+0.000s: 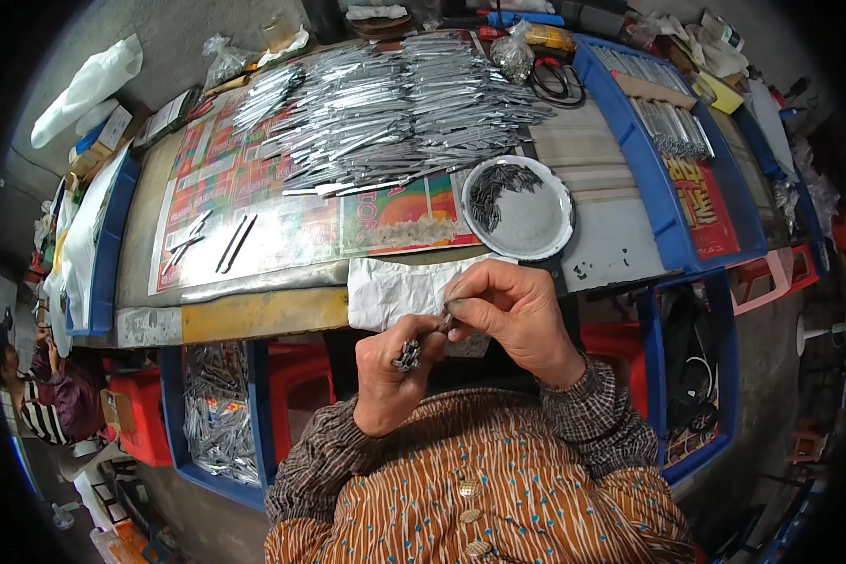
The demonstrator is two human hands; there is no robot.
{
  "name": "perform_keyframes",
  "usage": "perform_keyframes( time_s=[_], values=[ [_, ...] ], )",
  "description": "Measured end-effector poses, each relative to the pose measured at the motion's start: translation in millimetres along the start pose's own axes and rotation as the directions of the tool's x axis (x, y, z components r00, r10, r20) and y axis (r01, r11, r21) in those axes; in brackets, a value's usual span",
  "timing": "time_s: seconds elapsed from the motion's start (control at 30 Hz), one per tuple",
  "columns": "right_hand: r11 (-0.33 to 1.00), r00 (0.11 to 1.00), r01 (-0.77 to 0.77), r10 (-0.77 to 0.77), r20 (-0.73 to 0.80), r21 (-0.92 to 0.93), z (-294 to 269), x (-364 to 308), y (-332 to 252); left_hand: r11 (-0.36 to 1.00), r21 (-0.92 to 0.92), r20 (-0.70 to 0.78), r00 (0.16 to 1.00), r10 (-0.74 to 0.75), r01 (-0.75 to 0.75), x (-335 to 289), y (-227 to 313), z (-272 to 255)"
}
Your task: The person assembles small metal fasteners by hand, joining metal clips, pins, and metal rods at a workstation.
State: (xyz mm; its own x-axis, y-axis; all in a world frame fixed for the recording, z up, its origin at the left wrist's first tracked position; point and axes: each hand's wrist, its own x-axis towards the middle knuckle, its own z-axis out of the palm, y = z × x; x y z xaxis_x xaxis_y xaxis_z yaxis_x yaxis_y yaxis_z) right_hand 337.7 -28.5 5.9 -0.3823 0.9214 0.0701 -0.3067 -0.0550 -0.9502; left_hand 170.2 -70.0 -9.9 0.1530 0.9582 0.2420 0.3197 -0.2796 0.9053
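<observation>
My left hand (390, 376) is closed around a bundle of thin grey metal strips (407, 356), whose ends stick out of the fist. Against its fingertips, my right hand (512, 315) pinches with thumb and forefinger; whatever lies in that pinch is too small to make out. Both hands are just off the table's front edge, over a crumpled white cloth or paper (376, 291). Beyond them stands a round white bowl (533, 240) partly filled with small dark metal pieces (503, 188). A wide heap of long silver metal strips (357, 117) covers the far part of the table.
Several loose strips (235, 244) lie on the printed sheet (282, 221) at left. Blue trays stand at the table's left (111, 249) and right (663, 211). Below hangs a blue bin of strips (221, 423). At far left is another person (61, 395).
</observation>
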Motion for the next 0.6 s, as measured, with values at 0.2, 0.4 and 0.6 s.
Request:
perform_keyframes(
  time_s=[0.2, 0.4, 0.6],
  values=[
    [0.999, 0.998, -0.039, 0.038, -0.052, -0.023, 1, -4, -3, 0.999, 0.036, 0.033, 0.999, 0.011, -0.012, 0, -1, -3],
    [0.927, 0.989, 0.147, -0.128, 0.077, -0.345, -8, -3, -4, 0.997, 0.073, 0.029, 1.0, 0.005, -0.007, 1, 1, -1],
    [0.735, 0.948, 0.3, -0.303, 0.1, -0.608, -14, 1, -16, 0.987, 0.149, 0.07, 0.996, 0.049, -0.059, 8, 3, -8]
  ],
)
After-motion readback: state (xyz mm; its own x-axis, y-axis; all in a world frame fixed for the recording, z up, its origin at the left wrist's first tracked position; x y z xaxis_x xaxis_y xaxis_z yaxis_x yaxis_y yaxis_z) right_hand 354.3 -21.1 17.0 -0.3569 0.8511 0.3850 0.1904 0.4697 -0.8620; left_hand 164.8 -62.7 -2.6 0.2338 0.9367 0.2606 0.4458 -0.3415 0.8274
